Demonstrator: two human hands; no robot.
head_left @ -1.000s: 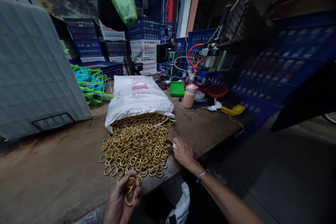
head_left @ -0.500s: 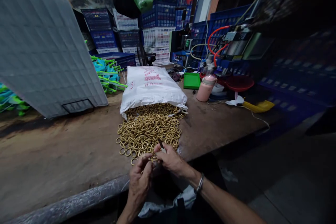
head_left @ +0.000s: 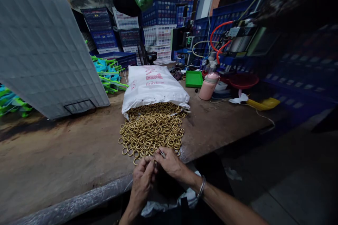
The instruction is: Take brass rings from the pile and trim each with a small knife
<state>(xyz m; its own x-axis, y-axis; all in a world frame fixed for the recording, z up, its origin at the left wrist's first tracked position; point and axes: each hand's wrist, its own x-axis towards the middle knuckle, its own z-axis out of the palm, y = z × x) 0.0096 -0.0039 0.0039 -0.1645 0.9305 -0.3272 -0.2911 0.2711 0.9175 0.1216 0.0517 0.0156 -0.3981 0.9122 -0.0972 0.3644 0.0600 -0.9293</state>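
Left hand (head_left: 143,178) beside table edge (head_left: 100,193)

- Dim overall; white sack (head_left: 157,86) reads bright.
- Deep shadow under table (head_left: 79,147).
- Right-hand crates (head_left: 303,72) murky, blurred, stretched toward edge.
- Faint glare, near plastic wrap (head_left: 79,197).

- Lower left: bench (head_left: 66,158) surface offers passage.
- Centre: ring heap (head_left: 150,132) and white sack (head_left: 155,91) obstruct forward reach.
- Upper left: grey panel (head_left: 50,52) blocks.
- Right of centre: narrow gap between white sack and pink bottle (head_left: 207,88).
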